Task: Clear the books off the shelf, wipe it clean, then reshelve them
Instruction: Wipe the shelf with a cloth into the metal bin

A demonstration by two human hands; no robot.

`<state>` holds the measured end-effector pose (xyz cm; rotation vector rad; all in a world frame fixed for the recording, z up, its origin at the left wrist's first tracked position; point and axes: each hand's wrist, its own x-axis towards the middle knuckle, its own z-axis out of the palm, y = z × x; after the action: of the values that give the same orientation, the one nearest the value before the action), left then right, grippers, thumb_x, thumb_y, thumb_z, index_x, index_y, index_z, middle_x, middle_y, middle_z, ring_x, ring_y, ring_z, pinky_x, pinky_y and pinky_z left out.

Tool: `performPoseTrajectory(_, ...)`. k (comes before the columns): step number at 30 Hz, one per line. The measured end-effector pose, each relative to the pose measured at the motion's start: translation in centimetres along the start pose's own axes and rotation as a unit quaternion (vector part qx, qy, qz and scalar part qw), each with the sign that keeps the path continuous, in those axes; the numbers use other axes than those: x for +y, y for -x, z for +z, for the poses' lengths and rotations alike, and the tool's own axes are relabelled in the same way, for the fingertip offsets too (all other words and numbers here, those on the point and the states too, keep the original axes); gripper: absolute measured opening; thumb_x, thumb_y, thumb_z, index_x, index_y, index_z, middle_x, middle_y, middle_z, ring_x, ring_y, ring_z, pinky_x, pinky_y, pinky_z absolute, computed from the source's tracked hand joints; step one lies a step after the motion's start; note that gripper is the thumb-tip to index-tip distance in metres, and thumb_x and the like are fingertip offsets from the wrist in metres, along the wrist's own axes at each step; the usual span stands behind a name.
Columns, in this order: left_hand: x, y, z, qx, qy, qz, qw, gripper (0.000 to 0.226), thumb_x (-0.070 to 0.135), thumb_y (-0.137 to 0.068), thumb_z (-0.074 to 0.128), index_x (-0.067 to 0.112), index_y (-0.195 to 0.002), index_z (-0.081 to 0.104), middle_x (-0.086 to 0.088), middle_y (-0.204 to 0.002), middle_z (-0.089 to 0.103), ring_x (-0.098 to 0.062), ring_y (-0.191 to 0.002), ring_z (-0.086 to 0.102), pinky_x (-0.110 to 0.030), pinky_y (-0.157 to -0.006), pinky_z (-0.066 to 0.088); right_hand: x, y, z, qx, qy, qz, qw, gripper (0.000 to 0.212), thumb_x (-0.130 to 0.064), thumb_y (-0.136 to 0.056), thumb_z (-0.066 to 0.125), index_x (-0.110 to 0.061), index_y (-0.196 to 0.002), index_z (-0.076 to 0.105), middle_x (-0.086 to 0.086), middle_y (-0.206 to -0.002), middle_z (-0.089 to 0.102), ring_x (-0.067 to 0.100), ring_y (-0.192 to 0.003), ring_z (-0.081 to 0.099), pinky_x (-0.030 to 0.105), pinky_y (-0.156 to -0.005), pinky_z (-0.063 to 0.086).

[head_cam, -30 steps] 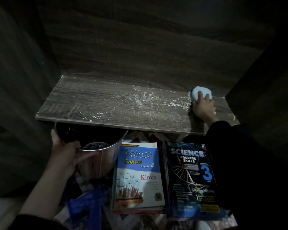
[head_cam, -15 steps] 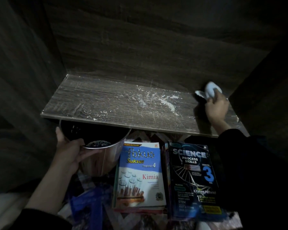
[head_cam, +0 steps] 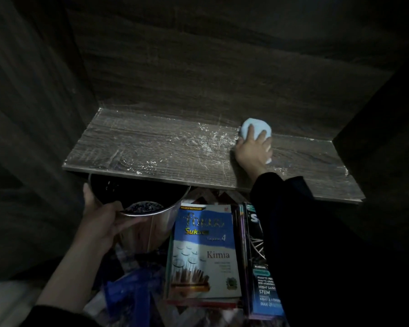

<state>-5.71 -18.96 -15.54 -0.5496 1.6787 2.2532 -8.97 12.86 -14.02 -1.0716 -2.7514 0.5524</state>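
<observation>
**A:** Which step is in hand?

**B:** The wiping, I judge; the shelf (head_cam: 139, 147) holds no books, and the Kimia book (head_cam: 203, 256) and the science book (head_cam: 257, 274) lie flat side by side below its near edge.

**A:** And the hands?

**B:** The right hand (head_cam: 253, 149) presses a pale blue cloth (head_cam: 250, 127) onto the shelf's far side, right of the middle, fingers curled over the wad; the left hand (head_cam: 102, 223) grips the rim of a metal bin (head_cam: 149, 232), held just under the near left edge.

**A:** What does the next move call for?

**B:** White dust (head_cam: 206, 143) lies just left of the cloth, across the middle; I'd say a firm sweep left and nearward, carrying it over the edge where the bin's mouth waits; too quick a stroke could scatter it onto the books; reshelving is not yet begun.
</observation>
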Motion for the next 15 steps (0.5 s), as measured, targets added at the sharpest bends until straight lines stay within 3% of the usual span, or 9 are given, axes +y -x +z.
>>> performPoseTrajectory(3, 0.0, 0.0, 0.0, -0.002, -0.001, 0.001, 1.000, 0.085, -0.022, -0.083, 0.034, 0.023, -0.150, 0.010, -0.005, -0.146, 0.037, -0.029, -0.085, 0.058, -0.051, -0.050, 0.055, -2.7, 1.1, 1.5, -0.006, -0.009, -0.051, 0.999, 0.056, -0.030, -0.101, 0.033, -0.022, -0.153, 0.013, 0.021, -0.159, 0.004, 0.042, -0.144, 0.005, 0.052, -0.114, 0.011)
performPoseTrajectory(7, 0.0, 0.0, 0.0, -0.002, 0.008, -0.003, 1.000, 0.088, -0.023, -0.083, 0.035, 0.027, -0.150, 0.010, -0.002, -0.143, 0.038, -0.028, -0.084, 0.058, -0.049, -0.049, 0.056, -4.0, 2.6, 2.4, 0.017, -0.022, -0.170, 0.985, 0.054, -0.017, -0.096, 0.044, -0.021, -0.149, 0.033, 0.018, -0.154, 0.026, 0.037, -0.140, 0.025, 0.043, -0.114, 0.025)
performPoseTrajectory(10, 0.2, 0.1, 0.2, -0.002, 0.015, -0.008, 1.000, 0.089, -0.023, -0.083, 0.034, 0.030, -0.151, 0.010, 0.001, -0.137, 0.039, -0.030, -0.083, 0.058, -0.053, -0.053, 0.054, -3.3, 3.1, 1.4, 0.007, -0.120, -0.229, 0.966, 0.049, -0.008, -0.094, 0.047, -0.018, -0.142, 0.045, 0.015, -0.148, 0.041, 0.031, -0.133, 0.040, 0.036, -0.108, 0.031)
performPoseTrajectory(13, 0.3, 0.4, 0.2, 0.000, 0.012, -0.012, 1.000, 0.089, -0.022, -0.085, 0.034, 0.031, -0.151, 0.008, 0.002, -0.134, 0.038, -0.030, -0.080, 0.058, -0.054, -0.054, 0.052, -0.6, 2.9, -0.7, 0.045, -0.241, -0.218, 0.945, 0.044, -0.004, -0.094, 0.050, -0.013, -0.137, 0.052, 0.013, -0.140, 0.052, 0.026, -0.124, 0.051, 0.024, -0.102, 0.037)
performPoseTrajectory(15, 0.4, 0.5, 0.2, 0.002, 0.012, -0.013, 1.000, 0.089, -0.022, -0.085, 0.034, 0.032, -0.151, 0.009, 0.001, -0.131, 0.037, -0.030, -0.078, 0.058, -0.053, -0.053, 0.053, 2.3, 2.5, -2.2, 0.102, -0.280, -0.166, 0.940, 0.041, -0.007, -0.094, 0.051, -0.012, -0.135, 0.054, 0.012, -0.134, 0.057, 0.026, -0.116, 0.056, 0.021, -0.092, 0.041)
